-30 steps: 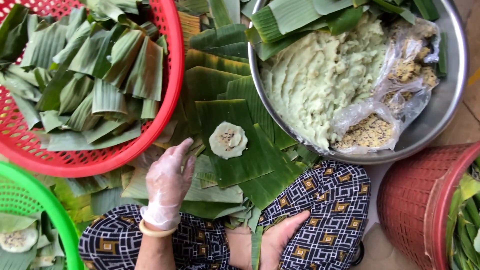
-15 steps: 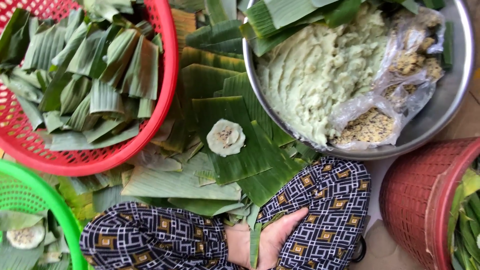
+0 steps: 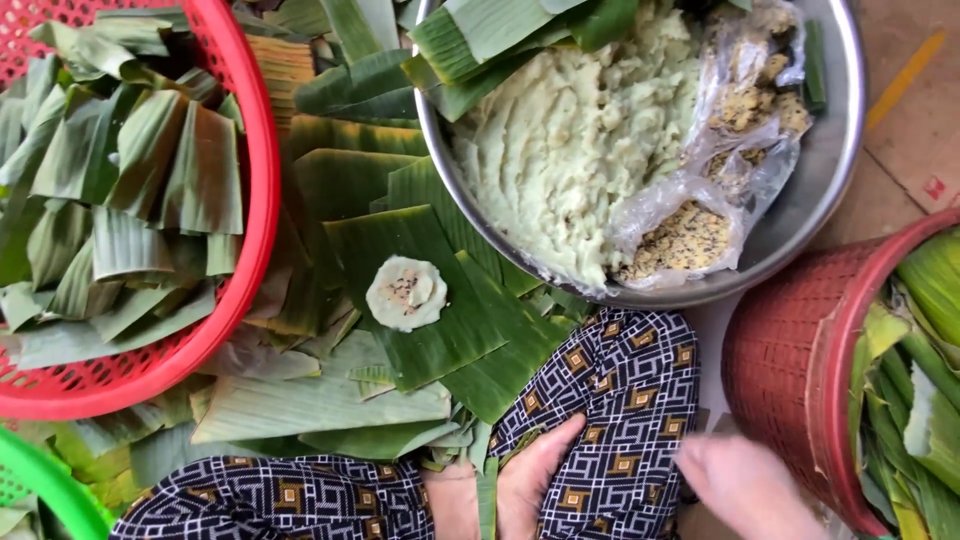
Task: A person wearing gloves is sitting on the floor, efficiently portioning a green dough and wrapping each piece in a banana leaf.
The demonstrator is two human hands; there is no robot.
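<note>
Beside the red basket [image 3: 780, 370], right hand [image 3: 745, 485] hovers low

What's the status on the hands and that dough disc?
Right hand bare, open, beside dark red basket. Left hand out of view. Dough disc untouched on banana leaf.

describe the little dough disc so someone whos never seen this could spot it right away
Start at the big steel bowl of pale green dough at the top right. Just below and left of its rim lies a dark green banana leaf, and the dough disc sits on it. It is the only small, round, whitish piece there, with dark specks in its centre.
</note>
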